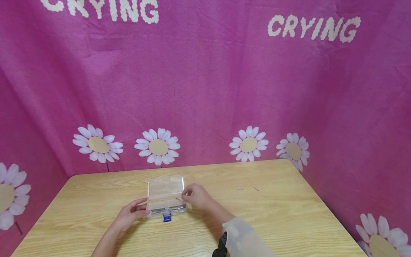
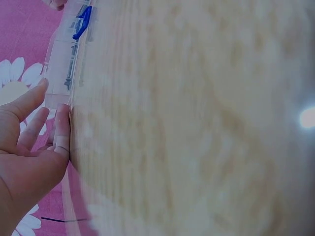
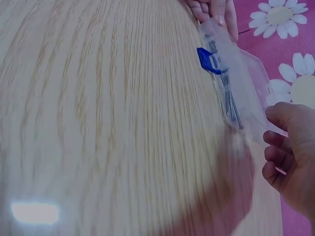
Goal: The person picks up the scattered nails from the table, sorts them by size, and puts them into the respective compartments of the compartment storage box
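Observation:
A clear plastic box (image 1: 167, 206) stands on the table with its lid (image 1: 165, 187) raised behind it and a blue latch (image 1: 167, 217) hanging at the front. Long, thin metal pieces (image 3: 231, 98) that look like nails lie inside. My left hand (image 1: 130, 214) holds the box's left end between thumb and fingers. At its right end, my right hand (image 1: 197, 197) has thumb and forefinger together, pinching a small thin nail (image 1: 177, 198) over the box. In the right wrist view the right hand (image 3: 295, 152) has curled fingers, and the nail is hidden.
Two thin metal pieces lie apart on the wooden table (image 1: 273, 221) to the right: one piece (image 1: 240, 189) and another piece (image 1: 256, 189). A pink curtain (image 1: 205, 89) with daisies hangs behind the table and on both sides.

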A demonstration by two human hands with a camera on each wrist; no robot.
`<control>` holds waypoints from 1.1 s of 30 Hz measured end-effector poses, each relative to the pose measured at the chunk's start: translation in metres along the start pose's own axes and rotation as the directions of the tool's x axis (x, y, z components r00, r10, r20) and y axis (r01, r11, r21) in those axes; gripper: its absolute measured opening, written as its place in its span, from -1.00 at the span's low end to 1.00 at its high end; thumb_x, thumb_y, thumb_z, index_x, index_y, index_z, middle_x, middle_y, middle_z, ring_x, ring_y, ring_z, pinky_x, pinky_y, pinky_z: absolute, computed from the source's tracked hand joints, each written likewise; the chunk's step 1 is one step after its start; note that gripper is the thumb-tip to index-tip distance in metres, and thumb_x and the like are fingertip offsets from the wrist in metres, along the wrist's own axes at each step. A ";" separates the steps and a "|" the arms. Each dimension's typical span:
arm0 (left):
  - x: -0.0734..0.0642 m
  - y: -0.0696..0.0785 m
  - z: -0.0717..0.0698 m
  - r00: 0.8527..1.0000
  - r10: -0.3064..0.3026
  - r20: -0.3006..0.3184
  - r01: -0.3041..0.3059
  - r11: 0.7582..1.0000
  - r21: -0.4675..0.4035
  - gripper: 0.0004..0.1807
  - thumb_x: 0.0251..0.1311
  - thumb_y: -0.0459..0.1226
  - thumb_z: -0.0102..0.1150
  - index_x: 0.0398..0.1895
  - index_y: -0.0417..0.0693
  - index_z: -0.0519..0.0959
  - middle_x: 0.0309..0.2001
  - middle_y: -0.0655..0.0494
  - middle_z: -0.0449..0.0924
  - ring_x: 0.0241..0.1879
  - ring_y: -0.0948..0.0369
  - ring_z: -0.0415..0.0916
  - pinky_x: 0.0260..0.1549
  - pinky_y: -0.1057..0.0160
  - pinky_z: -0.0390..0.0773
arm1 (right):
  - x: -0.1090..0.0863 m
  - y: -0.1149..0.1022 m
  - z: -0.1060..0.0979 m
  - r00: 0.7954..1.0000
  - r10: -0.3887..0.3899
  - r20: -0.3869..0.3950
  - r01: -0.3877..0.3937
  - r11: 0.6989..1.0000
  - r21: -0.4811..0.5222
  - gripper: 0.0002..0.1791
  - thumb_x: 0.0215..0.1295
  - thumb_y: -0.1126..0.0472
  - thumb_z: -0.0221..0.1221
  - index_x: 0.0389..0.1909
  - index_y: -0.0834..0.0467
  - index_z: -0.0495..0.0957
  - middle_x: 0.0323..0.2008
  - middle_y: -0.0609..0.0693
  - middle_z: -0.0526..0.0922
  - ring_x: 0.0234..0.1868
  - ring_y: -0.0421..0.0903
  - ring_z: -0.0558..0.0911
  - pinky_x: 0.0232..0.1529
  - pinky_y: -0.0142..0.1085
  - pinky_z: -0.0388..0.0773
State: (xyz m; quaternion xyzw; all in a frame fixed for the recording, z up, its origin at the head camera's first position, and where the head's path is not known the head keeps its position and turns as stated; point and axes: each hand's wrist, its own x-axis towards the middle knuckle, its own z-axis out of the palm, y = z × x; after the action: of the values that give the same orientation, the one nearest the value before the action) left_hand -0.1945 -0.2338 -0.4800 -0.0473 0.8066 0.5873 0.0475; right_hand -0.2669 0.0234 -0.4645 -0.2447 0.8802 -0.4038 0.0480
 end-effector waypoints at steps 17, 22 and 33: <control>-0.001 0.001 0.001 1.000 0.013 0.007 -0.013 1.000 -0.006 -0.36 0.09 -0.41 0.21 0.27 -0.37 0.27 0.03 -0.33 0.51 -0.05 0.09 0.52 -0.19 0.30 0.52 | -0.027 0.032 -0.044 0.996 0.055 -0.066 -0.054 0.998 0.024 -0.92 0.25 0.24 0.12 -0.27 0.14 0.51 -0.35 0.01 0.48 -0.31 -0.12 0.43 -0.27 -0.28 0.43; 0.000 0.001 0.001 1.000 0.003 0.001 -0.002 1.000 -0.008 -0.35 0.09 -0.40 0.23 0.27 -0.36 0.28 0.04 -0.33 0.51 -0.06 0.11 0.53 -0.20 0.29 0.53 | -0.032 0.045 -0.058 0.990 0.086 -0.108 -0.081 0.996 0.049 -0.90 0.22 0.23 0.16 -0.29 0.17 0.54 -0.40 0.04 0.49 -0.35 -0.12 0.43 -0.30 -0.28 0.42; 0.002 -0.002 0.001 1.000 -0.007 -0.005 0.007 1.000 -0.015 -0.34 0.09 -0.37 0.24 0.28 -0.35 0.27 0.08 -0.34 0.49 -0.04 0.10 0.54 -0.18 0.30 0.51 | -0.050 0.078 -0.087 0.957 0.209 -0.202 -0.184 0.973 0.137 -0.88 0.18 0.26 0.19 -0.27 0.20 0.56 -0.40 0.05 0.49 -0.31 -0.10 0.44 -0.22 -0.28 0.43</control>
State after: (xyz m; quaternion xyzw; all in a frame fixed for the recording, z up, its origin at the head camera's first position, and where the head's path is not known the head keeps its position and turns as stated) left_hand -0.1957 -0.2331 -0.4827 -0.0521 0.8021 0.5931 0.0471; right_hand -0.2787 0.1500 -0.4692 -0.1077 0.8750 -0.4720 0.0067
